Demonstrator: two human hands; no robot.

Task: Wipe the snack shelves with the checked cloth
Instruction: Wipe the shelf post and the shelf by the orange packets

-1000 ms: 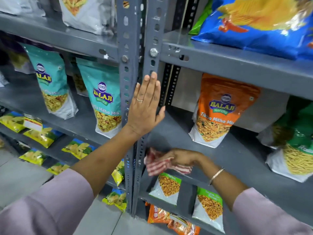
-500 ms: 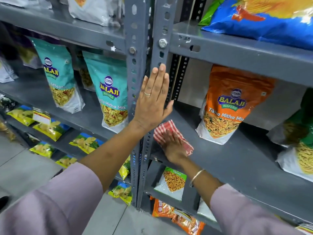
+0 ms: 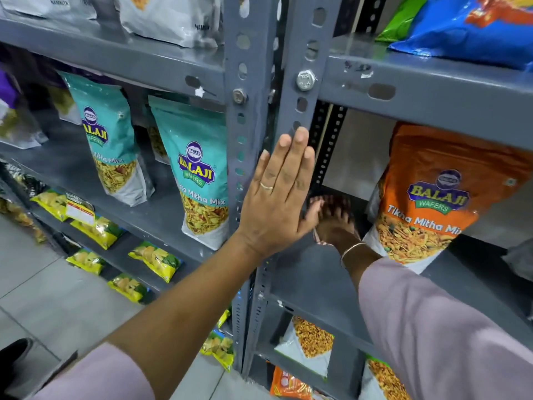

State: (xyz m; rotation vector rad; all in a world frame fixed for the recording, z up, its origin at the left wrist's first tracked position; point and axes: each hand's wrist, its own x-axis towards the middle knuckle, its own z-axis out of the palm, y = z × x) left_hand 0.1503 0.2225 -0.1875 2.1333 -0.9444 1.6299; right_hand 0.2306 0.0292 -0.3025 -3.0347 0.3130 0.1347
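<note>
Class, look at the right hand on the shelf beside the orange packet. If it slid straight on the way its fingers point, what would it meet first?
The right hand points toward the shelf's back. Nothing lies ahead on the shelf; it would probably meet the pale back panel first, passing left of the orange packet. Depth is unclear.

Your sleeves (image 3: 438, 327) pale lilac. Shelf (image 3: 314, 281) under right hand (image 3: 334, 223) grey. Orange bag (image 3: 427, 197) right of it; teal bags (image 3: 193, 168) left of left hand (image 3: 277, 197).
</note>
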